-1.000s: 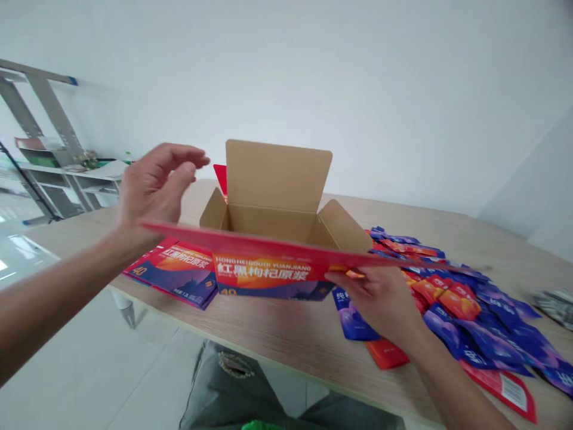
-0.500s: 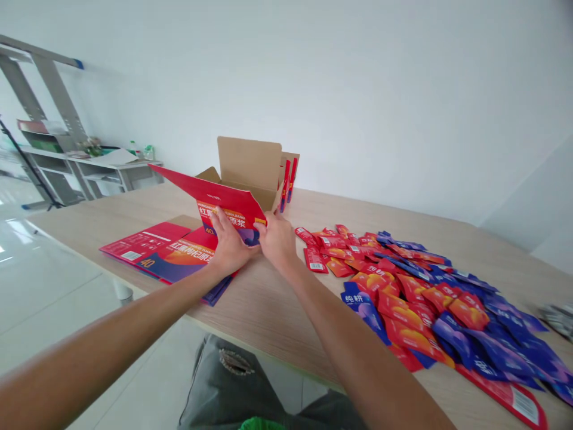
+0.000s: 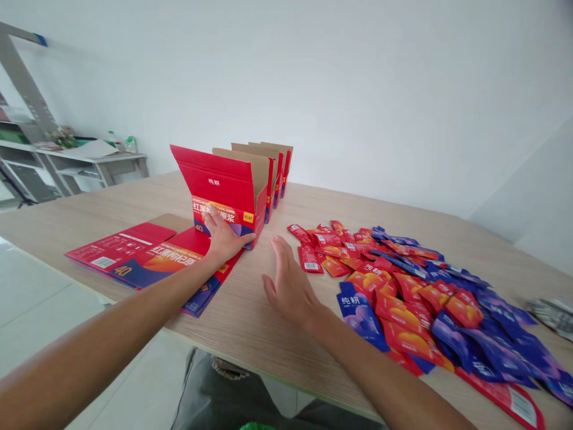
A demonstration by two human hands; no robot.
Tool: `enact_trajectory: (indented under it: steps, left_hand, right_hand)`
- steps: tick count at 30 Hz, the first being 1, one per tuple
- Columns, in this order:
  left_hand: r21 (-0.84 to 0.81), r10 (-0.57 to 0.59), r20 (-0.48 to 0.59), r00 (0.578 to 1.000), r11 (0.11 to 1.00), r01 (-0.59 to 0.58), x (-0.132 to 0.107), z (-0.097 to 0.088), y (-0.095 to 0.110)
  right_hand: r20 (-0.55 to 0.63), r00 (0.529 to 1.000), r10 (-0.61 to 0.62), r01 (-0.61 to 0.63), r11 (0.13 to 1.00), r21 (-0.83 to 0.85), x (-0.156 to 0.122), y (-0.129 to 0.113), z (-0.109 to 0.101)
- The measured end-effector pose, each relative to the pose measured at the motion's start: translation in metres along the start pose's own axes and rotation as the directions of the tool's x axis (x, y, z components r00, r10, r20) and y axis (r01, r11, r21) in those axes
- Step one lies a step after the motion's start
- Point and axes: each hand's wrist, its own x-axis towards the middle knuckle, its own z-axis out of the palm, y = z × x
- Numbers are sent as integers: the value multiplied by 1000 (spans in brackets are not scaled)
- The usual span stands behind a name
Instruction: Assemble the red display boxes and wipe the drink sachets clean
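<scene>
A red and blue carton (image 3: 224, 186) stands upright on the table with its lid flaps raised. Against its printed front lie the spread fingers of my left hand (image 3: 221, 234), the thumb reaching to the lower right corner. My right hand (image 3: 289, 280) is open and holds nothing, above the wood between the carton and a heap of pouches. Closest to it are small red pouches (image 3: 329, 240); dark blue pouches (image 3: 362, 316) lie in the same heap. Flattened cartons (image 3: 147, 254) are stacked to the left, partly under my left forearm.
Several more raised cartons (image 3: 281, 179) stand in a row behind the front one, toward the wall. A long red flat piece (image 3: 505, 397) sticks out from the pouches near the table's front edge. A side desk (image 3: 89, 161) stands at the far left.
My right hand has let go of the carton's right side and drawn back toward me, opening. The carton's side flap is now folded away. My left hand stays on the front.
</scene>
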Motion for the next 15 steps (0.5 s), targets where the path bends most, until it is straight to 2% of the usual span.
enact_trajectory:
  steps: [3, 5, 10, 15]
  left_hand:
    - [13, -5, -10, 1000, 1000, 5, 7, 7, 0]
    - [28, 0, -14, 1000, 1000, 0, 13, 12, 0]
    - [48, 0, 9, 1000, 999, 0, 29, 20, 0]
    - [26, -9, 12, 1000, 1000, 9, 43, 30, 1]
  right_hand:
    - [30, 999, -27, 28, 999, -17, -33, 6, -3]
    - [87, 996, -18, 19, 1000, -7, -44, 6, -4]
    - [211, 977, 26, -32, 999, 24, -47, -1, -3]
    - [267, 962, 54, -56, 998, -1, -44, -6, -1]
